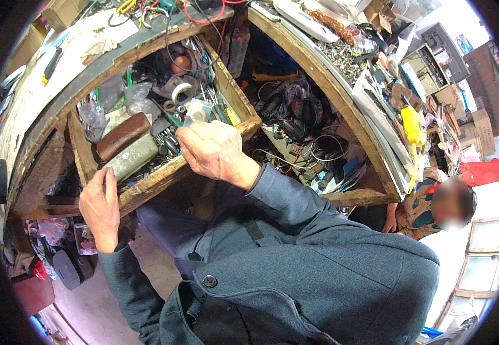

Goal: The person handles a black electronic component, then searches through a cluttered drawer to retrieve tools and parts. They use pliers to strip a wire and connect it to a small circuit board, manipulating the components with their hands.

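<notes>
The small clear plastic packet (196, 110) sits at the front right of the open wooden drawer (146, 184), directly above the right hand (212, 150). It is judged light, thin and limp, likely to crumple and slide between the fingers; a pinch at one corner or along one edge should suit it better than a full grasp. Its contents cannot be made out.

Right grip: the fingers are curled inward over the drawer's front edge, knuckles up, fingertips at or just under the packet. Whether the packet is pinched or only touched cannot be told, since the fingertips are hidden behind the back of the hand.

Left grip: the left hand (101, 208) lies flat against the drawer's front left corner, fingers extended upward along the wood, thumb apart. It grasps nothing; it bears on the drawer front.

Inside the drawer, left of the packet, lie a brown oblong case (123, 135) and just below it a grey-green oblong case (131, 159), both probably rigid. Behind the packet stands a roll of white tape (179, 89), with more clear bags (137, 98) and loose small tools about it.

The drawer projects from beneath the left worktop (48, 80), which carries wires and hand tools. A second worktop (341, 86), to the right, is covered with small metal parts, with a yellow tool (411, 125) near its edge. Between the two, tangled cables (295, 123) fill the gap.
</notes>
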Motion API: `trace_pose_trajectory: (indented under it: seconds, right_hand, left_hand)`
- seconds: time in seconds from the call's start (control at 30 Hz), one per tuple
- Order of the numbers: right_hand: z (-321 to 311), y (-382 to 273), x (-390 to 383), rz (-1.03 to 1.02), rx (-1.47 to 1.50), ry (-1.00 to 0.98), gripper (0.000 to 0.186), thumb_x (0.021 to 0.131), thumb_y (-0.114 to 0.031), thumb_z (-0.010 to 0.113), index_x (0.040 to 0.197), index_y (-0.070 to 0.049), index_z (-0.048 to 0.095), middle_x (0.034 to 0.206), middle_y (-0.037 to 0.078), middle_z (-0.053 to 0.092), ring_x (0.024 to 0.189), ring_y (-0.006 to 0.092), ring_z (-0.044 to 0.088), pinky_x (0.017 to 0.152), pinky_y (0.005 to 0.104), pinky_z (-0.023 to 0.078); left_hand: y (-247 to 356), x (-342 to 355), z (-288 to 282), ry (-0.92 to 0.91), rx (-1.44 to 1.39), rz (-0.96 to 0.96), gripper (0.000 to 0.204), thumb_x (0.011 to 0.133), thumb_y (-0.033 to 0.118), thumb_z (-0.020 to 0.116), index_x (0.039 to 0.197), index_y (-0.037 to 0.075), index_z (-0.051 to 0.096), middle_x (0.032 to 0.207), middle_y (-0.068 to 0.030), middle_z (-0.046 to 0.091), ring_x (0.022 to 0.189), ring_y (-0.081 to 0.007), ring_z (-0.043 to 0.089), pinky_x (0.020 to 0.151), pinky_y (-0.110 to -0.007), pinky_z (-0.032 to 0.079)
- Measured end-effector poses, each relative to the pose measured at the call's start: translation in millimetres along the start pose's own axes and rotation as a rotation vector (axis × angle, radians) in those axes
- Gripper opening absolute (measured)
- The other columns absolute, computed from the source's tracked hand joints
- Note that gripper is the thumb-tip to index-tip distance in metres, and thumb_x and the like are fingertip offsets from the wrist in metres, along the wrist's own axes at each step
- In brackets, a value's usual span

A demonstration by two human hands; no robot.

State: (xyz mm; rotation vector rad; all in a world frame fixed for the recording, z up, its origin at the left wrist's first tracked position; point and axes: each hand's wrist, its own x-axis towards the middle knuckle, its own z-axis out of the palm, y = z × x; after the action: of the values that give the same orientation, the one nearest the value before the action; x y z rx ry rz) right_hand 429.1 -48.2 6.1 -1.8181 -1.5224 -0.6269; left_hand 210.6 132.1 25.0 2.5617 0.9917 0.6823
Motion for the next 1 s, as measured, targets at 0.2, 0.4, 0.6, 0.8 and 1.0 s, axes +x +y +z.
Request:
trace_pose_trajectory:
  seconds: [0.2, 0.4, 0.6, 0.8, 1.0]
  right_hand:
    - [-1.5, -1.3, 0.2, -0.002, -0.007, 0.015, 0.013, 0.083, -0.016, 0.073, 0.093, -0.012, 0.065, 0.073, 0.004, 0.057, 0.063, 0.0246, 0.059, 0.058, 0.0366, 0.047]
    - [-0.2, -0.6, -0.3, 0.002, -0.008, 0.024, 0.014, 0.082, -0.016, 0.073, 0.093, -0.012, 0.066, 0.073, 0.004, 0.057, 0.062, 0.0249, 0.058, 0.057, 0.0368, 0.047]
    - [0.2, -0.1, -1.2, 0.003, -0.006, 0.021, 0.013, 0.083, -0.016, 0.073, 0.093, -0.012, 0.066, 0.073, 0.004, 0.057, 0.062, 0.025, 0.058, 0.057, 0.0367, 0.046]
    - [-1.4, -2.6, 1.2, 0.002, -0.026, 0.028, 0.012, 0.084, -0.018, 0.071, 0.088, -0.012, 0.061, 0.072, 0.004, 0.054, 0.063, 0.0235, 0.059, 0.058, 0.0366, 0.047]
    - [-1.8, -2.9, 1.4, 0.002, -0.024, 0.017, 0.012, 0.084, -0.017, 0.071, 0.087, -0.012, 0.06, 0.072, 0.004, 0.054, 0.064, 0.0235, 0.059, 0.058, 0.0366, 0.047]
  left_hand:
    - [-1.7, 0.4, 1.2, -0.011, 0.001, -0.01, 0.027, 0.101, 0.026, 0.06, 0.105, 0.003, 0.073, 0.094, -0.0231, 0.072, 0.088, -0.0418, 0.07, 0.075, -0.047, 0.052]
    - [0.2, 0.3, 0.6, 0.002, -0.011, 0.002, 0.026, 0.101, 0.026, 0.061, 0.105, 0.003, 0.072, 0.093, -0.023, 0.071, 0.088, -0.0421, 0.07, 0.074, -0.046, 0.052]
    - [-1.3, 0.0, 1.4, 0.005, -0.002, -0.002, 0.025, 0.1, 0.025, 0.061, 0.104, 0.003, 0.072, 0.093, -0.0232, 0.071, 0.088, -0.0423, 0.069, 0.073, -0.046, 0.052]
    - [1.9, 0.1, -0.3, 0.011, -0.015, 0.0, 0.025, 0.1, 0.025, 0.061, 0.104, 0.003, 0.073, 0.092, -0.0237, 0.071, 0.086, -0.0427, 0.069, 0.073, -0.047, 0.051]
    - [0.8, 0.1, 0.9, 0.016, -0.01, 0.0, 0.026, 0.101, 0.025, 0.061, 0.104, 0.003, 0.073, 0.091, -0.0243, 0.071, 0.085, -0.043, 0.069, 0.072, -0.047, 0.051]
